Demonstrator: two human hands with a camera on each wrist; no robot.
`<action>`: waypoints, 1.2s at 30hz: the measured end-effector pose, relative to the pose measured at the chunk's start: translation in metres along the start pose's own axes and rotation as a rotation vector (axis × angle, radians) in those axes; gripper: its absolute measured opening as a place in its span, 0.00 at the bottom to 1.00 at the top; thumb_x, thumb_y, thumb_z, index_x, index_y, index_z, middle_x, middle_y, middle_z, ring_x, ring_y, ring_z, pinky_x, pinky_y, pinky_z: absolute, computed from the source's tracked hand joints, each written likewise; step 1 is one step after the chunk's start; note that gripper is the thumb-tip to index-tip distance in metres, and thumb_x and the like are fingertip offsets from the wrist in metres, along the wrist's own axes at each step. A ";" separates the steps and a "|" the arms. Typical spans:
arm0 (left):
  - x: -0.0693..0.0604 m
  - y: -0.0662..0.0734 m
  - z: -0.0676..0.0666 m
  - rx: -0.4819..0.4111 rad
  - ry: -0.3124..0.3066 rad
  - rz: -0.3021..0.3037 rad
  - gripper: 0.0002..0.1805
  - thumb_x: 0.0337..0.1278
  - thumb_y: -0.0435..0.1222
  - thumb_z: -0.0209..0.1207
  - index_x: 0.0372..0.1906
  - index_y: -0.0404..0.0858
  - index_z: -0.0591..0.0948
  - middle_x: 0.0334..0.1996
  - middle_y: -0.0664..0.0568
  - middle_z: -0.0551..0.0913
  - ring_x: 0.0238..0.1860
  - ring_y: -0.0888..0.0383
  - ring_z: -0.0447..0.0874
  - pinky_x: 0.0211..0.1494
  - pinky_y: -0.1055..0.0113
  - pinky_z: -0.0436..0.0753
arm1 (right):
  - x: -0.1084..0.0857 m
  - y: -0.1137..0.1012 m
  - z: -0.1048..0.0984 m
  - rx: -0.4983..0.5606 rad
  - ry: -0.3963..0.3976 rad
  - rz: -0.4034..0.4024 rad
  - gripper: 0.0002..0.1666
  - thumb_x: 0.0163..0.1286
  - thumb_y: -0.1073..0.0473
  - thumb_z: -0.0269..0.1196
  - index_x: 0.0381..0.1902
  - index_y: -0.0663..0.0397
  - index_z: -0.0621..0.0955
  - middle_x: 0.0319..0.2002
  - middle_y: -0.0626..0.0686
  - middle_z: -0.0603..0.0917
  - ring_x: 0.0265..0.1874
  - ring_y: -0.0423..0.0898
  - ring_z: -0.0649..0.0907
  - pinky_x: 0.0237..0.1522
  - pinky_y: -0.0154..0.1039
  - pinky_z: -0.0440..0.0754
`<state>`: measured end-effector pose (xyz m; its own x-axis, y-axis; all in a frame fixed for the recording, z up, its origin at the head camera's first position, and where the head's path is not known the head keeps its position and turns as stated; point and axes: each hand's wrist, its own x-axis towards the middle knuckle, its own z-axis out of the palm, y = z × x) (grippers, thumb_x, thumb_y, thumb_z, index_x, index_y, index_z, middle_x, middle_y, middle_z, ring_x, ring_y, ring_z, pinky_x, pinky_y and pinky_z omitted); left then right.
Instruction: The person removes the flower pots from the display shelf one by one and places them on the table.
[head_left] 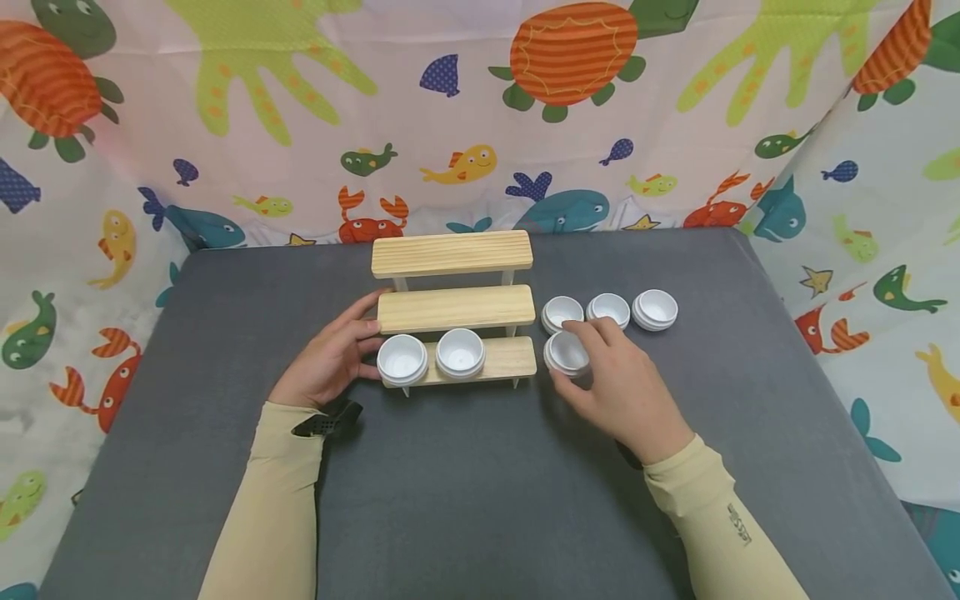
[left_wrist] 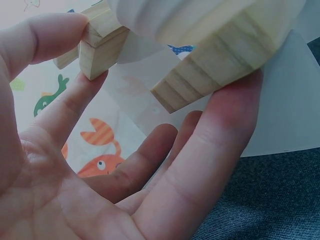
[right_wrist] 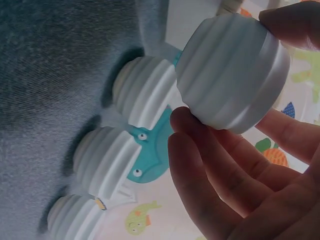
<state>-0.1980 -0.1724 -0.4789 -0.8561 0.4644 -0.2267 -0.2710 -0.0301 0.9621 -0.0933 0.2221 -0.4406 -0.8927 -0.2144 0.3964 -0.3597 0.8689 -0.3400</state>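
Observation:
A three-tier wooden stand point(head_left: 454, 309) is gripped at its left end by my left hand point(head_left: 327, 357); in the left wrist view thumb and fingers point(left_wrist: 200, 165) touch its wooden ends point(left_wrist: 215, 65). On the lowest tier sit two white ribbed cups, one at the left end point(head_left: 402, 358) and one near the middle point(head_left: 461, 352). Right of the stand, my right hand point(head_left: 618, 387) pinches another white cup point(head_left: 567, 353). The right wrist view shows that cup point(right_wrist: 232, 72) between the thumb and fingers of the right hand point(right_wrist: 250, 175).
Behind the held cup, three white cups point(head_left: 562, 312) point(head_left: 608, 310) point(head_left: 655, 309) stand in a row on the grey table point(head_left: 465, 483). The stand's upper two tiers are bare. A cloth point(head_left: 450, 117) printed with sea animals hangs behind and at the sides.

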 end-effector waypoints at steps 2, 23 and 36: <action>0.000 0.000 0.001 0.004 0.002 -0.004 0.36 0.84 0.43 0.50 0.88 0.58 0.55 0.82 0.42 0.65 0.62 0.56 0.86 0.46 0.50 0.92 | -0.001 0.002 0.002 -0.001 -0.009 0.010 0.34 0.63 0.52 0.77 0.65 0.56 0.82 0.51 0.59 0.83 0.37 0.56 0.86 0.40 0.56 0.87; 0.003 -0.003 0.000 0.004 -0.005 0.005 0.36 0.84 0.43 0.51 0.88 0.58 0.56 0.82 0.42 0.66 0.65 0.53 0.85 0.47 0.48 0.92 | -0.004 0.012 0.012 -0.025 -0.110 0.096 0.32 0.65 0.53 0.76 0.64 0.58 0.81 0.51 0.60 0.83 0.38 0.57 0.86 0.40 0.58 0.86; 0.001 -0.002 -0.002 -0.003 0.002 0.003 0.36 0.84 0.44 0.52 0.88 0.58 0.55 0.81 0.42 0.66 0.63 0.54 0.86 0.46 0.49 0.92 | -0.004 0.014 0.014 -0.026 -0.161 0.139 0.34 0.65 0.53 0.76 0.66 0.57 0.80 0.55 0.61 0.83 0.42 0.58 0.87 0.44 0.59 0.88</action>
<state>-0.1988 -0.1737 -0.4816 -0.8577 0.4626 -0.2242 -0.2700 -0.0342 0.9622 -0.0991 0.2292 -0.4589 -0.9659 -0.1585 0.2049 -0.2248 0.9059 -0.3588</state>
